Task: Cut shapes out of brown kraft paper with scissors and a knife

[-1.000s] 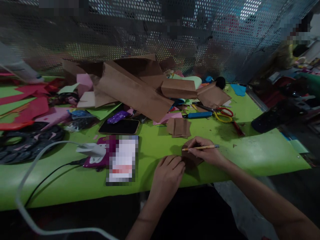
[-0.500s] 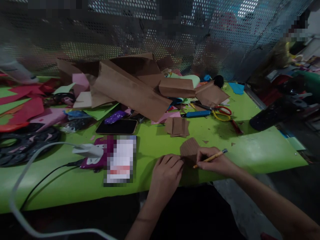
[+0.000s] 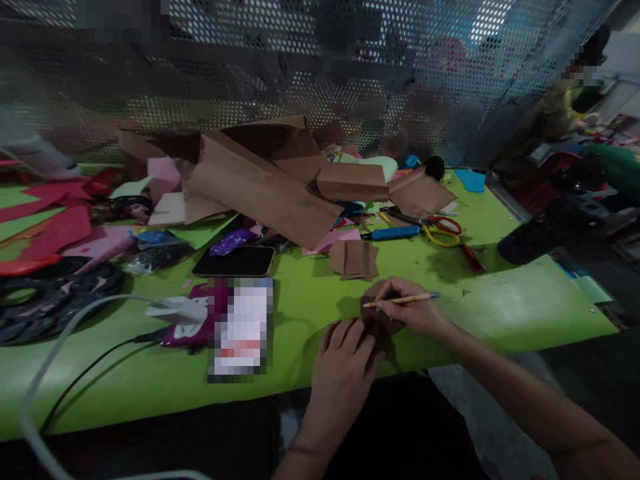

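My right hand (image 3: 405,305) is closed around a yellow pencil (image 3: 417,297), whose tip points left over a small piece of brown paper (image 3: 369,293). The paper lies on the green table near its front edge, partly covered by both hands. With fingers bent together, my left hand (image 3: 347,350) holds the paper's lower left part; the fingertips' exact grip is partly hidden. Just beyond lies a small stack of cut brown paper pieces (image 3: 354,259).
Large folded brown paper (image 3: 270,183) lies at the back. Behind the stack are a blue-handled cutter (image 3: 395,233) and red-and-yellow scissors (image 3: 440,230). To the left lie a dark phone (image 3: 234,261), a lit phone (image 3: 243,327) and a maroon power socket (image 3: 193,331) with cables.
My right hand has moved up and left, bringing the pencil tip over the upper part of the brown paper piece. My left hand has shifted slightly right and down.
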The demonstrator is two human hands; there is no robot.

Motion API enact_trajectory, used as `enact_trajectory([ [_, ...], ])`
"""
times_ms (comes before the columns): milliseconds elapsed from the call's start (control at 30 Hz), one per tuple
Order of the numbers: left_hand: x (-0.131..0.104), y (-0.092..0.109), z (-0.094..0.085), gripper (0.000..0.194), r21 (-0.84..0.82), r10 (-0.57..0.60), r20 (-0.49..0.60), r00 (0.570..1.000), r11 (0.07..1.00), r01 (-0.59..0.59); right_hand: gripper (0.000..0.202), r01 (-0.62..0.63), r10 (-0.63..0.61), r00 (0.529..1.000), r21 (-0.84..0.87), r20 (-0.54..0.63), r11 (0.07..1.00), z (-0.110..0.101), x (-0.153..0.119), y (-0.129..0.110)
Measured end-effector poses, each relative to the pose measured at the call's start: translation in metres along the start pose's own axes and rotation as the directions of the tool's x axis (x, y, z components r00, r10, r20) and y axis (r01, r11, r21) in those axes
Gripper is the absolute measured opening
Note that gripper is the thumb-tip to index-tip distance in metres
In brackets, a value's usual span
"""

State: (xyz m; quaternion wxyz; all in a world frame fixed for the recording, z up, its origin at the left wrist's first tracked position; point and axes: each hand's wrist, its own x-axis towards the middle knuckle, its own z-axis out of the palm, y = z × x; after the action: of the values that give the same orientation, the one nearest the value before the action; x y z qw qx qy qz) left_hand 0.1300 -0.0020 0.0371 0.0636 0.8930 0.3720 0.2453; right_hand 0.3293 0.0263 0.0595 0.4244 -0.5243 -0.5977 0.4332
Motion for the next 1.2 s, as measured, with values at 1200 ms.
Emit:
enact_trajectory([
  [1200, -0.008, 0.004, 0.006, 0.035, 0.013, -0.005, -0.02, 1.0, 1.0, 0.005, 0.017, -0.092, 0.092, 0.996, -0.007, 0.009, 0.996, 0.0, -0.013, -0.002],
])
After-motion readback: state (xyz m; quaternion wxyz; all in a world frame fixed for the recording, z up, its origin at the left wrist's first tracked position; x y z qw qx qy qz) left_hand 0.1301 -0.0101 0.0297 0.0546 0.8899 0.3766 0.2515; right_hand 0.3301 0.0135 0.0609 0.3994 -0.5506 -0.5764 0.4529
